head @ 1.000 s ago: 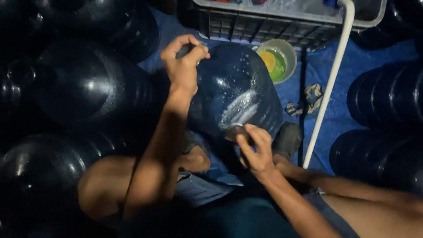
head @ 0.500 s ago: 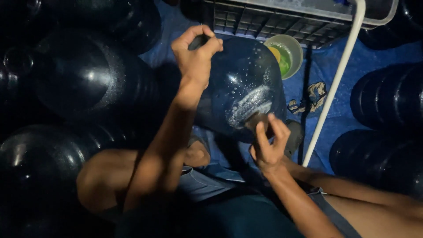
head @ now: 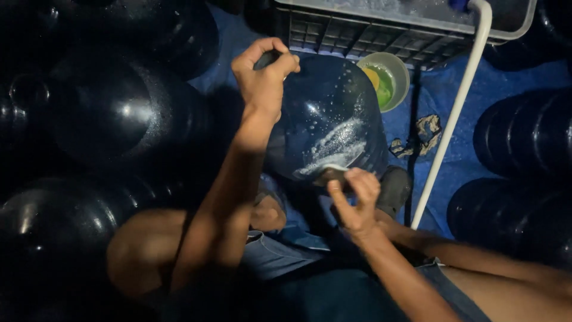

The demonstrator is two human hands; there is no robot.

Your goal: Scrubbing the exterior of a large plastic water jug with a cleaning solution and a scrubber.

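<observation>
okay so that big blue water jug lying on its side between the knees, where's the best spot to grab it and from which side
Probably by the neck end of the blue water jug, coming from the far left, where the left hand already closes on it. The body is broad, round and foamy, so likely slippery; the neck is narrow enough to wrap. The right hand steadies the near end with a scrubbing pad.

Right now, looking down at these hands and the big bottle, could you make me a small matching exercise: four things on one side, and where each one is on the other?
Things:
1. left hand
2. right hand
3. small bowl
4. white pipe

Places:
A. on the blue floor between the bottle and the crate
B. at the far end of the big blue bottle
C. running slantwise to the right of the bottle
D. at the near end of the bottle, by the foam

Pairs: 1-B, 2-D, 3-A, 4-C
</observation>
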